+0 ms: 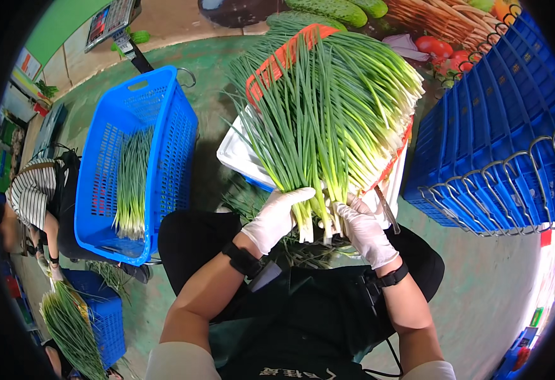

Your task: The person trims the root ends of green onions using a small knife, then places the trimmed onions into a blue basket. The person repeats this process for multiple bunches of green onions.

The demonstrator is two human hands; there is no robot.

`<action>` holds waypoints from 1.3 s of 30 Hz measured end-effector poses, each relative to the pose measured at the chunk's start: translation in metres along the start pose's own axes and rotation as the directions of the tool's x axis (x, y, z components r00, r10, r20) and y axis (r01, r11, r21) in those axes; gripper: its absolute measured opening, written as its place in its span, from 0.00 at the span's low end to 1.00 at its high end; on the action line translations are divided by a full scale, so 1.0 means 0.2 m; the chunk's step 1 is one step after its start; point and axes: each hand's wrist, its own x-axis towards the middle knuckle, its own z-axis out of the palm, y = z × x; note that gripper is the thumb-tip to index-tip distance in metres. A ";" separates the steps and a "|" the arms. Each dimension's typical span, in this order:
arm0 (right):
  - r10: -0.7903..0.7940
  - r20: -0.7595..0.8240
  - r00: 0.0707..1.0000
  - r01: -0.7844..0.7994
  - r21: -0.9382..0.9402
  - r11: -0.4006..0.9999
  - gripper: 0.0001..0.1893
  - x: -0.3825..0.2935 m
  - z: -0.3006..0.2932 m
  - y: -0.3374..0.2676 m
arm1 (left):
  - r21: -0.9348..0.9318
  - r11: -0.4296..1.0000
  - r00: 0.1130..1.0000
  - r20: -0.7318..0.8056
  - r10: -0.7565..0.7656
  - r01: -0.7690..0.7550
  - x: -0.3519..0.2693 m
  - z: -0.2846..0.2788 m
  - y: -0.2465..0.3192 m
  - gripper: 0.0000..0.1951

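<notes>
My left hand (277, 216), in a white glove, grips a bunch of scallions (282, 142) near the white root ends, thumb across the stalks. My right hand (365, 230), gloved the same way, closes around more stalks (335, 185) just beside it. The green tops point away from me over a large heap of scallions (377, 95). An orange-red band (277, 66) crosses that heap. Beneath it shows a white foam box (244, 147). A narrow metal blade (387, 209), perhaps a knife, lies by my right hand; its other end is hidden.
A blue plastic crate (170, 142) holding scallions (135, 190) stands at left. Stacked blue crates (491, 137) with metal handles rise at right. Trimmed leaves (306, 254) lie below my hands. At far left a person (35, 185) handles scallions (68, 323) by another blue crate (106, 318).
</notes>
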 end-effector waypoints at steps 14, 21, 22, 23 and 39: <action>0.164 -0.007 0.986 -0.164 -0.053 0.985 0.18 0.01 -0.01 -0.08 | 0.061 0.998 0.998 -0.057 -0.015 0.018 0.03 -0.05 -0.02 0.14; 0.119 0.002 0.993 -0.119 -0.038 0.992 0.16 -0.02 -0.01 -0.10 | 0.078 0.997 1.000 -0.028 0.013 -0.011 0.01 -0.01 0.01 0.13; 0.086 0.023 0.996 -0.086 -0.020 0.996 0.16 -0.02 -0.01 -0.11 | 0.081 0.996 0.999 -0.022 0.025 -0.023 0.01 -0.01 0.02 0.12; 0.040 0.082 0.996 -0.043 0.030 0.999 0.16 -0.02 -0.01 -0.11 | 0.078 0.995 0.998 0.010 0.061 -0.061 0.00 0.00 0.03 0.12; 0.107 -0.065 0.992 -0.113 -0.112 0.987 0.14 -0.01 -0.01 -0.06 | 0.081 0.997 0.993 -0.120 0.001 0.008 0.04 -0.05 -0.02 0.15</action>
